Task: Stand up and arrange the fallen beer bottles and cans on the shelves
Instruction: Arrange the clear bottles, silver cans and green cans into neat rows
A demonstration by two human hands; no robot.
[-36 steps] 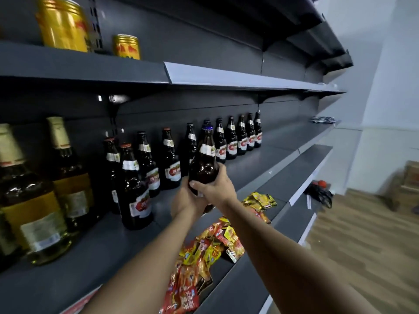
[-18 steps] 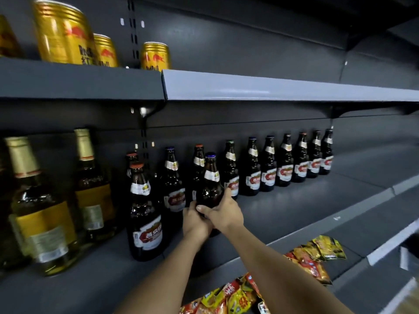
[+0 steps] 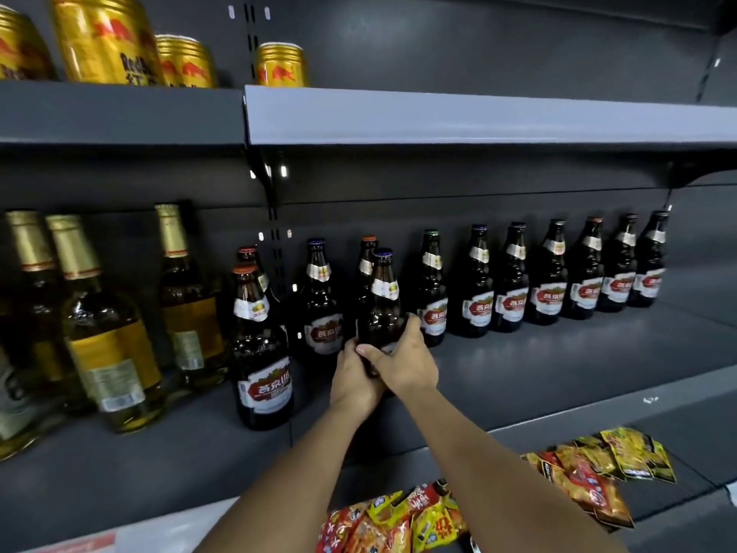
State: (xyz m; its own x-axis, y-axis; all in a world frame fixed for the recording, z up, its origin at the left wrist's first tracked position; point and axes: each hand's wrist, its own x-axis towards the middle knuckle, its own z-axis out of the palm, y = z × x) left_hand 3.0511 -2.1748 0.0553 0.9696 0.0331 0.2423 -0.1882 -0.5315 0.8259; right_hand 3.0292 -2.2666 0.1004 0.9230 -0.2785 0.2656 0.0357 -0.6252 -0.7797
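Both hands gripped one upright brown beer bottle (image 3: pixel 382 309) on the middle shelf (image 3: pixel 558 361): the left hand (image 3: pixel 353 379) wrapped its lower body; the right hand (image 3: pixel 402 363) curled around its front; the bottle stood just before the back row of brown bottles (image 3: pixel 550 277); gold cans (image 3: pixel 279 65) stood on the upper shelf (image 3: pixel 478 113); snack packets (image 3: pixel 590 472) lay on the shelf below.

A shop: metal shelving (image 3: pixel 478 117) stocked with beer bottles (image 3: pixel 550 273).
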